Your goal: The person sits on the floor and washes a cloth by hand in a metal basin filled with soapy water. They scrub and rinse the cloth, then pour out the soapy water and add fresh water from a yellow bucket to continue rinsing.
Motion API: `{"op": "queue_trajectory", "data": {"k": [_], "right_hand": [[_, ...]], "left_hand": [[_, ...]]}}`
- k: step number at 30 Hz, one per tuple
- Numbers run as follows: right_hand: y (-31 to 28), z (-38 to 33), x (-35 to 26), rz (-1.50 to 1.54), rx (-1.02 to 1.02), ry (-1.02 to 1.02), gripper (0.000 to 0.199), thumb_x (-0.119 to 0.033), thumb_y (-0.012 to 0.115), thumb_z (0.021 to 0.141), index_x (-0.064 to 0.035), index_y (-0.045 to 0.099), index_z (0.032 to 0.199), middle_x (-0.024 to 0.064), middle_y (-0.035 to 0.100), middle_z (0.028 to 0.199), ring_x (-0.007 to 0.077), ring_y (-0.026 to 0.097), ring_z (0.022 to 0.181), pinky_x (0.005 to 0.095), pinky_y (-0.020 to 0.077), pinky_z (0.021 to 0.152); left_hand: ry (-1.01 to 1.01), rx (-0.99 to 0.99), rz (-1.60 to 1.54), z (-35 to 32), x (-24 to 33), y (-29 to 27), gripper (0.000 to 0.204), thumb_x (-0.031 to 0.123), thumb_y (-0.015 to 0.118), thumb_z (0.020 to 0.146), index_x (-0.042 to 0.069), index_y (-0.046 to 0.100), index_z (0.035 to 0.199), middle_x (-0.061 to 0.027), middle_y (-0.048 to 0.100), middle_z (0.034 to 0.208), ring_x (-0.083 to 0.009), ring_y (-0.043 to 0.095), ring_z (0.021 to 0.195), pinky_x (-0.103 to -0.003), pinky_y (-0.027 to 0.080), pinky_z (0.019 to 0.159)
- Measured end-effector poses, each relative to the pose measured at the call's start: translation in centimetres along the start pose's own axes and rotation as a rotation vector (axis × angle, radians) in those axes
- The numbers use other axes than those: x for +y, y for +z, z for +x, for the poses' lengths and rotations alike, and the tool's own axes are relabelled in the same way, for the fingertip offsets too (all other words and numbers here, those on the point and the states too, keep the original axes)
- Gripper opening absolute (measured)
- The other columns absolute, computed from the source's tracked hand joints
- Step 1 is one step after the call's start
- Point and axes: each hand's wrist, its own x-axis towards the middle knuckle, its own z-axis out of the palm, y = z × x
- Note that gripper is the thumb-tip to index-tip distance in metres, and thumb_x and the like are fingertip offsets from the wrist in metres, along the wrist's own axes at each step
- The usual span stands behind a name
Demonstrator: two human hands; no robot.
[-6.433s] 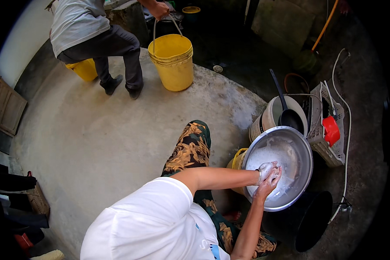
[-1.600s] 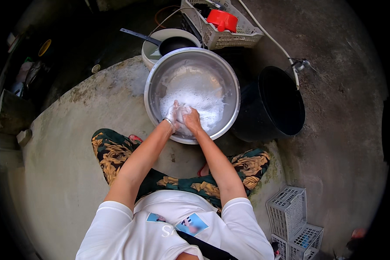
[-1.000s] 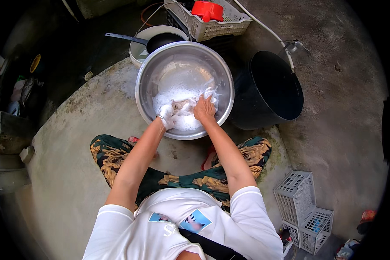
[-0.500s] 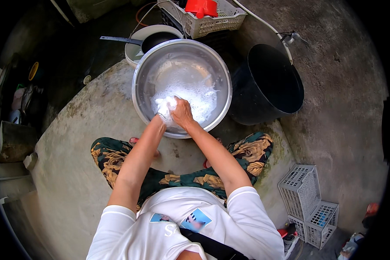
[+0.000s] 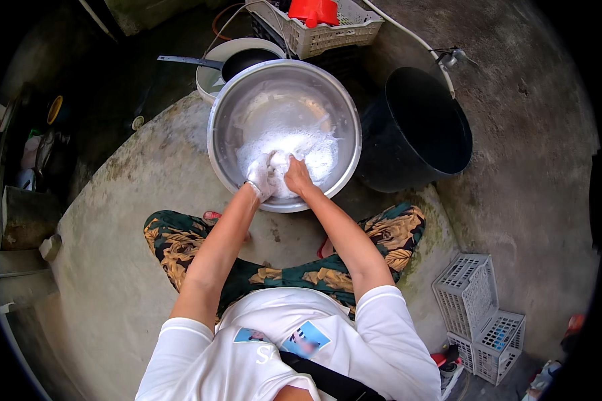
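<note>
A wide metal basin [image 5: 221, 144] holds water topped with white suds [image 5: 321, 154]. Both hands are inside it, at its near side. Foam coats my left hand [image 5: 262, 179], whose fingers curl in around something white that I cannot make out. Close on its right, my right hand [image 5: 297, 176] is closed, thumb side up, its fingertips down in the foam. A whitish lump lies between the two hands, too blended with the suds to name. A thin bracelet rings my left wrist.
Behind the basin stand a white bucket [image 5: 206, 79] with a dark long-handled pan [image 5: 247, 61] on it, and a crate [image 5: 328, 37] holding a red plastic vessel [image 5: 313, 12]. A tall black bin [image 5: 388, 150] adjoins the basin's right. Grey crates [image 5: 468, 294] stand lower right.
My hands, pressed together before, have parted a little. The right has shifted rightward and down into the suds. More of the foam-covered left hand shows.
</note>
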Motion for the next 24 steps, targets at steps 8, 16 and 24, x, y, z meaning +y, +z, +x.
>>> {"op": "queue_trajectory", "data": {"k": [8,16,24], "right_hand": [[-2.2,-2.6,-9.9,0.226,0.095,-0.308,0.025,-0.021,0.056,0.073,0.0004,0.054,0.086,0.0262,0.055,0.075,0.0423,0.053,0.076,0.0459,0.0428,0.07],[-4.7,2.5,-2.0,-0.029,0.029,0.214,0.033,-0.021,0.053,0.076,0.0004,0.049,0.101,0.0273,0.055,0.092,0.041,0.054,0.088,0.0442,0.044,0.077],[-0.9,0.9,-1.1,-0.123,-0.06,0.075,0.044,-0.01,0.048,0.076,-0.0036,0.041,0.118,0.033,0.038,0.116,0.0439,0.049,0.094,0.0432,0.0405,0.084]], "left_hand": [[-0.01,-0.732,-0.207,5.9,0.5,-8.0,0.03,0.034,0.038,0.086,0.01,0.054,0.079,-0.0086,0.055,0.075,-0.024,0.053,0.071,-0.037,0.044,0.066],[0.03,0.18,0.186,0.1,0.3,0.5,0.017,0.031,0.048,0.082,0.015,0.051,0.076,-0.0014,0.05,0.068,-0.0144,0.048,0.059,-0.023,0.038,0.051],[-0.188,-0.554,-0.226,4.2,0.7,-6.4,0.022,0.029,0.04,0.083,0.012,0.052,0.077,-0.0067,0.054,0.075,-0.0181,0.053,0.069,-0.035,0.042,0.063]]}}
